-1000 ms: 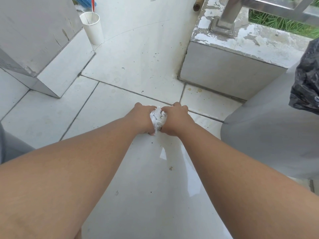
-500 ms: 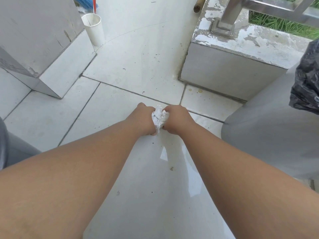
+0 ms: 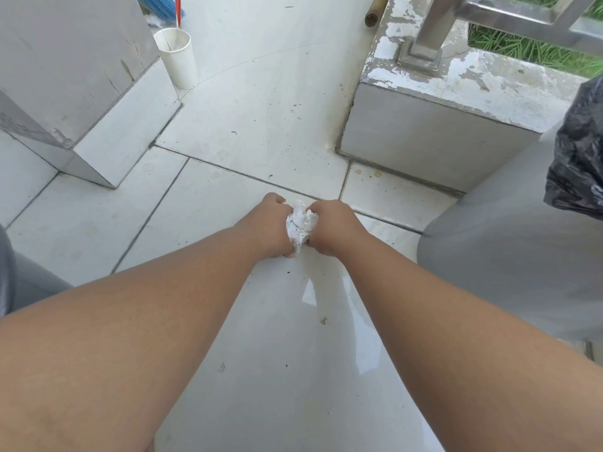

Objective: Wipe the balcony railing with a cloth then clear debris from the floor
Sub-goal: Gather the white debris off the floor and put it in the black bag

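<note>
Meanwhile, little has changed over the last second: the left hand (image 3: 274,230) and right hand (image 3: 332,228) stay clenched together around the white cloth (image 3: 300,225), low over the floor (image 3: 261,109), well short of the railing post (image 3: 434,24). Only the wad shifts slightly between the fists, so it looks like wringing or gathering, with floor specks not yet cleared.

Pale glossy floor tiles (image 3: 261,93) with dark grout lines reflect daylight. A grey wall corner (image 3: 65,76) rises at left. At right, a concrete ledge (image 3: 440,132) with peeling paint carries 1 metal post base (image 3: 419,58); grass (image 3: 522,50) lies beyond.
</note>
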